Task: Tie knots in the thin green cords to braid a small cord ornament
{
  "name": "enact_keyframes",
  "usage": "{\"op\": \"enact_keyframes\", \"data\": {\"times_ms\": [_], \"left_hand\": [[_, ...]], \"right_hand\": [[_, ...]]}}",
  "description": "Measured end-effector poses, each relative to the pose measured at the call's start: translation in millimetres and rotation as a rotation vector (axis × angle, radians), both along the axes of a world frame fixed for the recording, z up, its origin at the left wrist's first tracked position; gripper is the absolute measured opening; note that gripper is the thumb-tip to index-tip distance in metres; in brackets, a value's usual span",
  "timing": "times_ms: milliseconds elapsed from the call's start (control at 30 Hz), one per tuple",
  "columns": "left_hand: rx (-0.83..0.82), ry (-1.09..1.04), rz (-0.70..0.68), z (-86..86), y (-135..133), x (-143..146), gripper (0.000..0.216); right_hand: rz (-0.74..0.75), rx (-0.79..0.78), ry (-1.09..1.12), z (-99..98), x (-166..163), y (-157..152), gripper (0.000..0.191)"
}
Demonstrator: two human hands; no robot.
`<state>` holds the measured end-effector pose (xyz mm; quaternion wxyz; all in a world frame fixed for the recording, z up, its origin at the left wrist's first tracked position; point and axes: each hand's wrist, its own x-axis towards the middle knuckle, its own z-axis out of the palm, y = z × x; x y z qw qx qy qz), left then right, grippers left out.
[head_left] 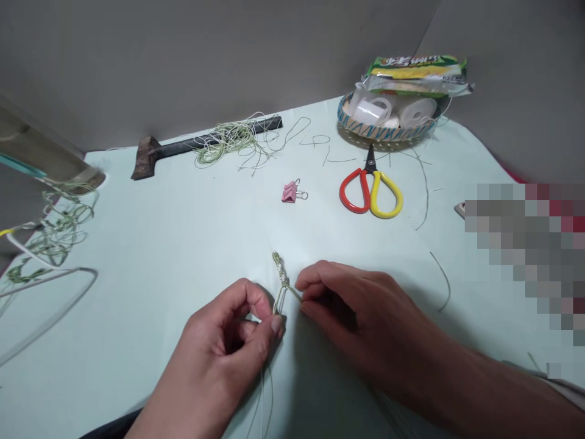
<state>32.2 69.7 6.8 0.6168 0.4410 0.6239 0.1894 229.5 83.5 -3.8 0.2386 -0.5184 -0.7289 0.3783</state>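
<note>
A short braided piece of green and white cord [280,268] lies on the pale table, its loose strands fanning toward me. My left hand [233,347] pinches the left strands between thumb and index finger, just below the braid. From beneath it thin green cord ends trail toward the table's near edge. On the other side, my right hand [351,311] has thumb and index finger closed on a green strand running out to the right. Part of that strand is hidden by the fingers.
Scissors [371,189], a pink binder clip [289,191] and a hatchet [178,146] under tangled cord [228,143] lie beyond my hands. A basket [388,129] with white spools stands at the back right. More tangled cord [64,219] hangs at left. Cord scraps [441,274] lie at right.
</note>
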Motion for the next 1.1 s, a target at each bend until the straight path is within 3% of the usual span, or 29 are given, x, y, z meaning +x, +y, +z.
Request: {"op": "enact_keyframes", "data": {"times_ms": [300,667,900,1100], "left_hand": [[-0.026,-0.089,0.043,7.1,2.3,3.2,0.028],[-0.039,-0.106,0.030,5.2,6.3,2.8,0.035],[-0.008,-0.105,-0.005,4.8,4.5,2.0,0.030],[-0.006,-0.101,-0.009,6.7,3.2,3.7,0.021]], "right_hand": [[0.022,-0.011,-0.017,3.5,-0.5,-0.9,0.019],[0.041,0.041,-0.018,-0.5,0.1,-3.0,0.018],[0.075,0.315,0.020,-3.7,2.1,-4.5,0.019],[0.110,0.237,0.023,-0.1,-0.1,-10.7,0.022]]}}
